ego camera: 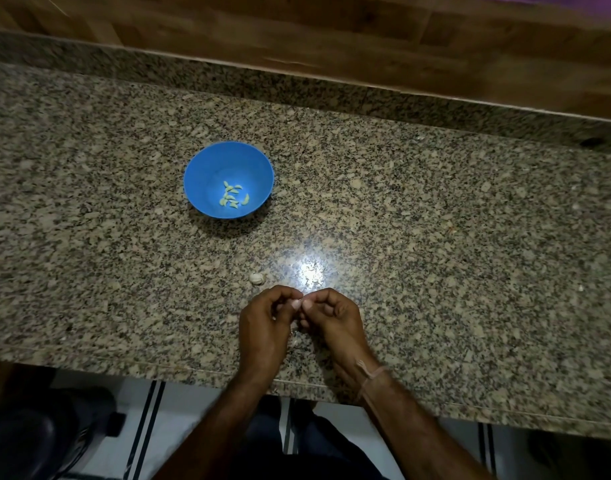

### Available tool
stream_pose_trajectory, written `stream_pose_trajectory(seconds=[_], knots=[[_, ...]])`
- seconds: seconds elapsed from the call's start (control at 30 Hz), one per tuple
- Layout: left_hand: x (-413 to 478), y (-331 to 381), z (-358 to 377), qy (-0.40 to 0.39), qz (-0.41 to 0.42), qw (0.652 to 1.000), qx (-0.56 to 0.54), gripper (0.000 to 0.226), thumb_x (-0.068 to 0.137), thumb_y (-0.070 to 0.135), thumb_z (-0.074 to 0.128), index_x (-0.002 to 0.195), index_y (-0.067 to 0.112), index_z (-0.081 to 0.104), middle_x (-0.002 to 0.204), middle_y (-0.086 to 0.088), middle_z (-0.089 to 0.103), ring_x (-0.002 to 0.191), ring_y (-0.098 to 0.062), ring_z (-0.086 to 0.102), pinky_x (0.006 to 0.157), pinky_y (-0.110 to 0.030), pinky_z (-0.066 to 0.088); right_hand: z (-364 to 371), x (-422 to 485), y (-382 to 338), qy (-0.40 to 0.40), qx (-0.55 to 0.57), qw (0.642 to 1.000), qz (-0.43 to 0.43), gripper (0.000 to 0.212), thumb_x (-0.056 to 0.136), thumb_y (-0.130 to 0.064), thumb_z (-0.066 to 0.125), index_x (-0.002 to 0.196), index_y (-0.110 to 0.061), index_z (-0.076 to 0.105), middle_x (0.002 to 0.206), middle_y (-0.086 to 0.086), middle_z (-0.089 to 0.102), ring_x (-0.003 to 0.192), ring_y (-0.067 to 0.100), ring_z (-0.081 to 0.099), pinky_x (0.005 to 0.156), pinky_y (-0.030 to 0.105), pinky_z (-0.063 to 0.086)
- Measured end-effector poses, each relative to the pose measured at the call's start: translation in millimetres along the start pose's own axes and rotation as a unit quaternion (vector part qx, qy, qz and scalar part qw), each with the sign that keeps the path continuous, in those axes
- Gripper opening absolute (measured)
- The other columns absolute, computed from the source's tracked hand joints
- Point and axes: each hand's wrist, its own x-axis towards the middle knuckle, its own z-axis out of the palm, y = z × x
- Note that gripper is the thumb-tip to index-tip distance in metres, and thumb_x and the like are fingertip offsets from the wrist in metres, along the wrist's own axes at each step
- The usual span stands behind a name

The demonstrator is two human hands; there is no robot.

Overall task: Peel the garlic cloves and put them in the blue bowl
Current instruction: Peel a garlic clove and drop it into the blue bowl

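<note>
A blue bowl (207,164) stands on the granite counter, left of centre, with several peeled garlic cloves (233,197) at its bottom. Near the counter's front edge my left hand (262,327) and my right hand (335,320) meet fingertip to fingertip, both curled and pinching a small garlic clove (301,304) that is mostly hidden between the fingers. A small pale piece of garlic (256,278) lies on the counter just beyond my left hand. Pale bits of skin (294,336) lie under my hands.
The speckled granite counter (435,220) runs the full width, backed by a raised granite ledge and a wooden wall (331,36). Its front edge (158,372) is close to my body. A bright light reflection sits right beyond my hands.
</note>
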Motion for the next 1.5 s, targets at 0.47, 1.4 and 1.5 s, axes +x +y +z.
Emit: stream_pose_trajectory(seconds=[0.47,1.4,1.5], knots=[[-0.6,1.1,-0.5,0.052,0.127,0.978,0.157,0.007,0.098,0.028,0.060,0.098,0.034,0.062,0.096,0.018,0.060,0.091,-0.010,0.052,0.064,-0.030,0.043,4.7,0.9,-8.8,-0.007,-0.002,0.999,-0.037,0.013,0.094,-0.004,0.073,0.103,0.004,0.068,0.093,0.027,0.072,0.083,0.033,0.066,0.074,0.037,0.060],[9.3,-6.2,-9.2,0.070,0.078,0.976,0.193,0.008,0.092,0.027,0.072,0.087,0.032,0.069,0.079,0.019,0.060,0.085,-0.012,0.052,0.058,-0.025,0.034,-2.2,7.5,-2.9,0.045,-0.029,0.999,-0.006,0.010,0.099,-0.002,0.066,0.105,0.002,0.073,0.088,0.022,0.071,0.078,0.026,0.064,0.074,0.035,0.058],[9.0,-9.5,-10.1,0.065,0.094,0.973,0.202,0.011,0.092,0.020,0.071,0.092,0.031,0.072,0.084,0.015,0.064,0.090,-0.018,0.056,0.069,-0.033,0.045,-4.7,8.4,-1.3,0.046,-0.061,0.997,-0.016,0.009,0.099,-0.003,0.067,0.103,0.000,0.074,0.094,0.033,0.071,0.081,0.031,0.065,0.075,0.037,0.058]])
